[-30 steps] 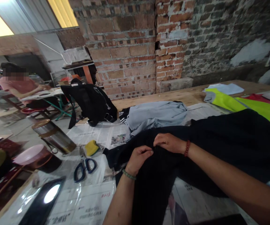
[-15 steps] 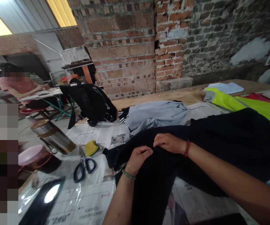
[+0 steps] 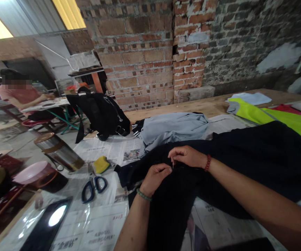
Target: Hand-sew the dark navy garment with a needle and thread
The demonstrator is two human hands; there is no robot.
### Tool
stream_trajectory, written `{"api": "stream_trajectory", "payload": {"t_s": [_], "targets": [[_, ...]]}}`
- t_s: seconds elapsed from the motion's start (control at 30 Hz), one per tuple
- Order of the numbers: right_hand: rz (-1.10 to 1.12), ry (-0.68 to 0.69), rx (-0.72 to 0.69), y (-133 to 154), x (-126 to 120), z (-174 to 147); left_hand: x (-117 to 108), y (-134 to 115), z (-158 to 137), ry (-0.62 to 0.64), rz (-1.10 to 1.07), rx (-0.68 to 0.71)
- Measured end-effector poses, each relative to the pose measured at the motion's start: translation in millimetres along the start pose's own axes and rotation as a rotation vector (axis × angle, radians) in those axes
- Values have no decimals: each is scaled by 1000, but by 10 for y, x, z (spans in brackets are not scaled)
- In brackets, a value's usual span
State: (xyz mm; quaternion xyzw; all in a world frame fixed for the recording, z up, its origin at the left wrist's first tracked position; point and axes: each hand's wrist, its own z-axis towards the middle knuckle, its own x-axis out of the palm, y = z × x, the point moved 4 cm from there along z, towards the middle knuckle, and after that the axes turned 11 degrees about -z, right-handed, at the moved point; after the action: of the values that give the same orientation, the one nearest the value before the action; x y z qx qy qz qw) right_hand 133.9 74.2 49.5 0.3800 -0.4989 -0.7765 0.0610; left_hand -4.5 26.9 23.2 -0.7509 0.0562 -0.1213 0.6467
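Observation:
Dark trousers [image 3: 170, 209] lie spread over newspaper in front of me, one leg running toward me. My left hand [image 3: 155, 177], with a green bead bracelet, pinches their cloth near the upper edge. Just right of it, my right hand [image 3: 188, 157], wearing a red bracelet, has thumb and forefinger pressed together. Between the hands, below the right fingertips, shows a thin bright sliver like a needle [image 3: 173, 166]; its ends are too small to make out. The fingertips of both hands are close together over the cloth.
Left of the hands lie scissors [image 3: 94, 188], a yellow sponge [image 3: 101, 164], a steel flask [image 3: 59, 151], a pink-lidded tub [image 3: 40, 176] and a phone [image 3: 47, 225]. Behind are a black backpack [image 3: 100, 115] and grey clothing [image 3: 174, 127]. A person [image 3: 20, 94] sits at another table.
My right hand has shifted slightly left and up, and the thin bright sliver now shows below its fingers. My left hand stays nearly in place on the trousers.

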Motion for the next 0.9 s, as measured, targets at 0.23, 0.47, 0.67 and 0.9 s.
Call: {"api": "stream_trajectory", "payload": {"t_s": [0.23,0.47,0.67,0.9], "targets": [[264,68,92,-54,79,22,19,-24,5,-36,37,83],[-188,-15,-6,27,97,3,-43,4,34,-97,-24,56],[-392,-360,-189,184,-25,-197,-74,78,30,-154,-150,-34],[-389,-263,-253,130,171,-346,-33,84,30,-127,-215,-62]]}}
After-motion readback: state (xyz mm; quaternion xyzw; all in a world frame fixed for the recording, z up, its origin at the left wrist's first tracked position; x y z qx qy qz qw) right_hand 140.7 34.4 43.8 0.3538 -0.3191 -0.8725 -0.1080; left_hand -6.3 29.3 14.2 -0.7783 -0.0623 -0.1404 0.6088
